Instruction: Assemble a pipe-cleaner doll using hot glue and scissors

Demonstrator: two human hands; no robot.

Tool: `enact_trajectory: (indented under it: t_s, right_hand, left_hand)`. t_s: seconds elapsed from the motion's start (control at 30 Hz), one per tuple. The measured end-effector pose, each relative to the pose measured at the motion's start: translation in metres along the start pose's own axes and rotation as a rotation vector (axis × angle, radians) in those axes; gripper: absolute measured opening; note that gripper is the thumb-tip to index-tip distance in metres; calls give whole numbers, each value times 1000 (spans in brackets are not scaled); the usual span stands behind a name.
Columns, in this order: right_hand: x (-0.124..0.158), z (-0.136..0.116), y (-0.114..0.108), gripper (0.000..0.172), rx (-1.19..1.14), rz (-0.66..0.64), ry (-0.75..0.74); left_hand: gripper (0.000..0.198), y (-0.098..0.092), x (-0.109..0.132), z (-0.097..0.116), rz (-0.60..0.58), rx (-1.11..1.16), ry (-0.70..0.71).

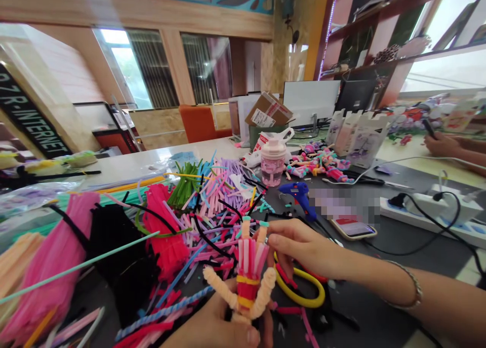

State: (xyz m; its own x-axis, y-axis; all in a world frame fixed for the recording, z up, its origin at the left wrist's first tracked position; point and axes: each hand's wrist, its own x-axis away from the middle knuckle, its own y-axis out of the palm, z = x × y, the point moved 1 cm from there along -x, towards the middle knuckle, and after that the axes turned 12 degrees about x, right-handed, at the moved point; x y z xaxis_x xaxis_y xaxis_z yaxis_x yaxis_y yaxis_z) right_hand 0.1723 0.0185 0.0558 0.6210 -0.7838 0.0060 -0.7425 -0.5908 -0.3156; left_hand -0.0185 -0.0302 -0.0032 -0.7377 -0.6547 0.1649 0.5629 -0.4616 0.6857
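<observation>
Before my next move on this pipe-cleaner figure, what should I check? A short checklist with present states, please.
1. Grip of the left hand on the pipe-cleaner figure, from below: ok.
2. Figure held upright: ok.
3. The right hand at the figure's top, pinching or only touching: cannot tell.
4. The yellow-handled scissors close, under the right hand: ok.
5. The blue glue gun away from both hands: ok.

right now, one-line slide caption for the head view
A pipe-cleaner doll held by left hand and right hand over a table strewn with pipe cleaners
</observation>
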Motion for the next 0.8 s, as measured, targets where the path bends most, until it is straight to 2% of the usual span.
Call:
enact_trajectory:
  t_s: [0.1,0.3,0.5,0.67,0.8]
  right_hand:
    - [-5,10,-1,42,-76,71,-19]
    - [-7,21,-8,35,-208,219,-39]
    - [-6,25,-10,28,-264,288,-91]
    - [-4,26,-12,20,-195,337,-182]
    - [0,25,-14,18,-68,415,-269]
  left_hand:
    - [49,-3,0,-1,6,-53,7]
    - [50,-7,2,-3,73,-141,32]
    - [45,-6,-1,2,77,-157,22]
    - [53,-12,-3,0,85,-192,39]
    - [55,-4,4,6,146,-219,-7]
